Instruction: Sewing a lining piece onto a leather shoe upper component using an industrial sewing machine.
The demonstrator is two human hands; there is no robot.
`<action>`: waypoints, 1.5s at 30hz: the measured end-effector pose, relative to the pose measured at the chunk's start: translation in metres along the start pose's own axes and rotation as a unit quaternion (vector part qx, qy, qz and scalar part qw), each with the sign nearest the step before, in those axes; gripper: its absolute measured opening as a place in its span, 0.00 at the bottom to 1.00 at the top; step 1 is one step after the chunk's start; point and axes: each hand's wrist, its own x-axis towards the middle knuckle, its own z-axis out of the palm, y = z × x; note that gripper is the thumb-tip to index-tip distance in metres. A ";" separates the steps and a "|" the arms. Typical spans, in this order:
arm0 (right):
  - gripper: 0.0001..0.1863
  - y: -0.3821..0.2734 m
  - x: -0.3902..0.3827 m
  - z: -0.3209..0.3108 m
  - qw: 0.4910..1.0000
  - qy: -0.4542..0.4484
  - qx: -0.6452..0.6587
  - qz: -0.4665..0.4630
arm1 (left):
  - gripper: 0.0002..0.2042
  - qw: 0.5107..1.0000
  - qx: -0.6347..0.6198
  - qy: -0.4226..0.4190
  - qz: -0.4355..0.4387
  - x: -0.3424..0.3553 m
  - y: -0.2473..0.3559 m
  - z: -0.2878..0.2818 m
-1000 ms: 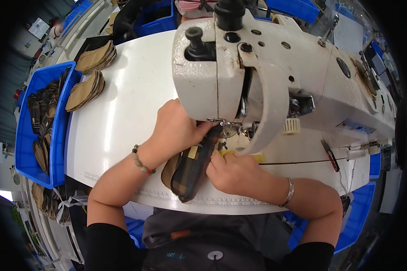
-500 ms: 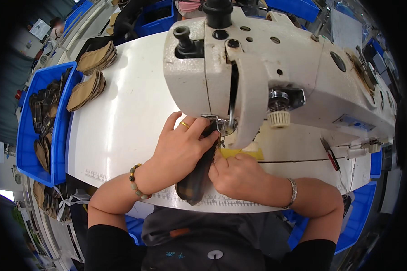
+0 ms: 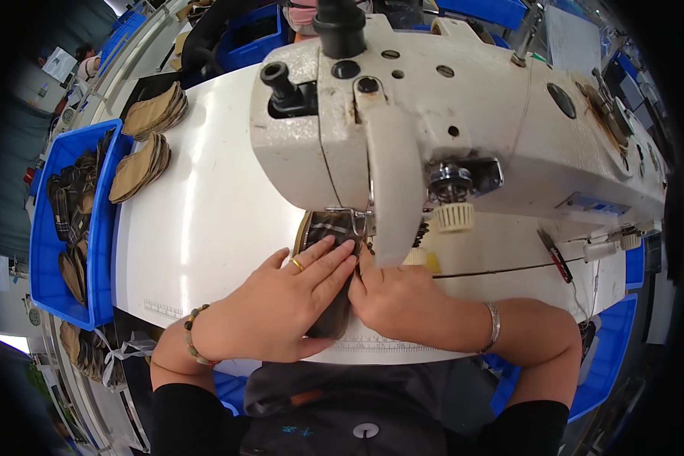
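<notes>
A dark plaid fabric piece (image 3: 330, 226) with a tan edge lies under the presser foot (image 3: 359, 221) of a white sewing machine (image 3: 300, 144). My left hand (image 3: 277, 304) rests flat on the piece, its fingers stretched toward the presser foot and its thumb near the close end. At the piece's right edge, my right hand (image 3: 399, 296) is closed, its fingertips gripping that edge just short of the foot. The machine head hides the needle.
Two stacks of tan fabric pieces (image 3: 155, 110) lie at the table's far left, beside a blue bin (image 3: 99, 262) of plaid pieces. Red-and-black thread snips (image 3: 555, 255) lie on the right of the white table (image 3: 205, 197). A yellow item (image 3: 432, 262) shows behind my right hand.
My left hand has drawn back from the foot and flattened onto the piece. The piece's plaid far part now shows behind the fingers. My right hand stays at its edge; the view has shifted slightly.
</notes>
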 end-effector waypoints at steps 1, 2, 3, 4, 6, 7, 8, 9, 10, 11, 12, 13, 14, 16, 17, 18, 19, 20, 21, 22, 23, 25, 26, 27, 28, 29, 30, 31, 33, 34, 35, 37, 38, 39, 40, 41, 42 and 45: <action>0.13 -0.001 0.000 -0.001 1.000 0.002 0.000 -0.002 | 0.35 1.000 0.002 0.001 -0.002 0.000 0.000 0.001; 0.15 -0.001 0.000 -0.001 1.000 -0.014 0.001 -0.006 | 0.34 1.000 0.011 0.005 -0.008 0.000 0.000 0.001; 0.18 -0.003 -0.001 -0.001 0.999 -0.031 0.003 -0.008 | 0.33 1.000 0.019 0.008 -0.014 0.000 -0.001 0.002; 0.18 -0.004 -0.001 0.000 0.999 -0.030 0.004 -0.009 | 0.31 0.996 0.050 0.074 0.004 0.000 -0.004 0.004; 0.17 -0.008 -0.002 0.001 0.996 -0.044 -0.077 -0.021 | 0.29 0.994 0.066 0.081 -0.031 0.000 0.001 0.002; 0.17 -0.009 -0.003 0.001 0.996 -0.044 -0.077 -0.021 | 0.27 0.991 0.081 0.088 -0.064 0.001 0.004 0.002; 0.18 -0.010 -0.004 0.000 0.996 -0.044 -0.073 -0.032 | 0.27 0.991 0.081 0.088 -0.064 0.002 0.005 0.006; 0.19 -0.012 -0.004 -0.003 0.996 -0.042 -0.070 -0.044 | 0.25 0.989 0.104 0.077 -0.074 0.003 0.006 0.010; 0.19 -0.016 -0.005 -0.005 0.996 -0.041 -0.070 -0.046 | 0.23 0.986 0.128 0.066 -0.083 0.003 0.008 0.015; 0.17 -0.020 -0.007 -0.007 0.996 -0.038 -0.068 -0.047 | 0.23 0.986 0.128 0.067 -0.084 0.005 0.011 0.017; 0.15 -0.023 -0.008 -0.008 0.996 -0.035 -0.065 -0.049 | 0.23 0.987 0.128 0.055 -0.085 0.006 0.014 0.020; 0.15 -0.025 -0.009 -0.008 0.996 -0.034 -0.064 -0.051 | 0.24 0.987 0.128 0.043 -0.085 0.007 0.017 0.023; 0.11 -0.026 -0.009 -0.008 0.996 -0.035 -0.055 -0.057 | 0.23 0.988 0.131 0.039 -0.069 0.008 0.016 0.030; 0.09 -0.028 -0.011 -0.007 0.996 -0.037 -0.047 -0.061 | 0.23 0.992 0.098 0.028 -0.076 0.012 0.015 0.027; 0.07 -0.029 -0.011 -0.007 0.996 -0.043 -0.050 -0.063 | 0.23 0.994 0.065 0.018 -0.083 0.014 0.014 0.025; 0.06 -0.029 -0.012 -0.006 0.995 -0.049 -0.053 -0.066 | 0.23 0.994 0.065 0.017 -0.083 0.015 0.014 0.024; 0.06 -0.029 -0.012 -0.006 0.995 -0.048 -0.053 -0.065 | 0.22 0.995 0.056 0.016 -0.083 0.015 0.014 0.022; 0.06 -0.028 -0.012 -0.006 0.995 -0.044 -0.054 -0.068 | 0.21 0.995 0.047 0.015 -0.082 0.016 0.014 0.021; 0.07 -0.029 -0.011 -0.007 0.995 -0.039 -0.056 -0.072 | 0.21 0.995 0.047 0.014 -0.082 0.016 0.014 0.021; 0.07 -0.029 -0.012 -0.007 0.995 -0.038 -0.055 -0.072 | 0.21 0.995 0.044 0.018 -0.082 0.017 0.014 0.022; 0.07 -0.029 -0.012 -0.008 0.995 -0.042 -0.054 -0.073 | 0.21 0.996 0.040 0.022 -0.082 0.017 0.014 0.022; 0.07 -0.030 -0.012 -0.008 0.995 -0.046 -0.053 -0.073 | 0.21 0.996 0.038 0.029 -0.080 0.017 0.014 0.024; 0.07 -0.030 -0.013 -0.008 0.995 -0.047 -0.052 -0.071 | 0.20 0.996 0.036 0.036 -0.078 0.018 0.013 0.025; 0.07 -0.030 -0.013 -0.009 0.995 -0.048 -0.052 -0.068 | 0.20 0.996 0.036 0.035 -0.076 0.019 0.013 0.026; 0.07 -0.030 -0.012 -0.008 0.995 -0.049 -0.053 -0.066 | 0.20 0.995 0.036 0.045 -0.082 0.020 0.012 0.027; 0.08 -0.029 -0.011 -0.006 0.995 -0.038 -0.070 -0.063 | 0.20 0.994 0.035 0.056 -0.088 0.021 0.011 0.029; 0.10 -0.027 -0.010 -0.005 0.994 -0.026 -0.087 -0.061 | 0.20 0.994 0.036 0.055 -0.087 0.022 0.009 0.030; 0.10 -0.025 -0.008 -0.005 0.994 -0.025 -0.087 -0.061 | 0.20 0.993 0.027 0.071 -0.086 0.025 0.004 0.032; 0.10 -0.022 -0.006 -0.005 0.993 -0.013 -0.105 -0.050 | 0.20 0.993 0.019 0.085 -0.084 0.027 0.001 0.032; 0.10 -0.021 -0.006 -0.004 0.993 -0.013 -0.106 -0.049 | 0.22 0.992 0.000 0.075 -0.105 0.027 0.000 0.031; 0.11 -0.020 -0.006 -0.004 0.994 -0.018 -0.092 -0.048 | 0.24 0.990 -0.019 0.065 -0.125 0.027 0.000 0.030; 0.12 -0.017 -0.007 -0.003 0.996 -0.024 -0.080 -0.043 | 0.24 0.992 0.010 0.065 -0.109 0.025 0.002 0.021; 0.13 -0.016 -0.007 -0.003 0.996 -0.021 -0.078 -0.031 | 0.25 0.993 0.039 0.066 -0.095 0.022 0.004 0.016; 0.14 -0.016 -0.007 -0.004 0.997 -0.018 -0.077 -0.018 | 0.25 0.993 0.039 0.066 -0.092 0.016 0.006 0.013; 0.14 -0.016 -0.007 -0.005 0.997 -0.020 -0.077 -0.015 | 0.24 0.990 0.100 0.053 -0.087 0.008 0.010 0.012; 0.15 -0.014 -0.006 -0.005 0.996 -0.017 -0.082 -0.019 | 0.23 0.983 0.161 0.040 -0.082 0.002 0.014 0.011; 0.15 -0.015 -0.005 -0.006 0.996 -0.014 -0.085 -0.025 | 0.21 0.971 0.215 0.075 -0.078 -0.002 0.017 0.010; 0.15 -0.016 -0.007 -0.006 0.996 -0.037 -0.069 -0.040 | 0.20 0.952 0.229 0.200 -0.047 -0.004 0.024 0.011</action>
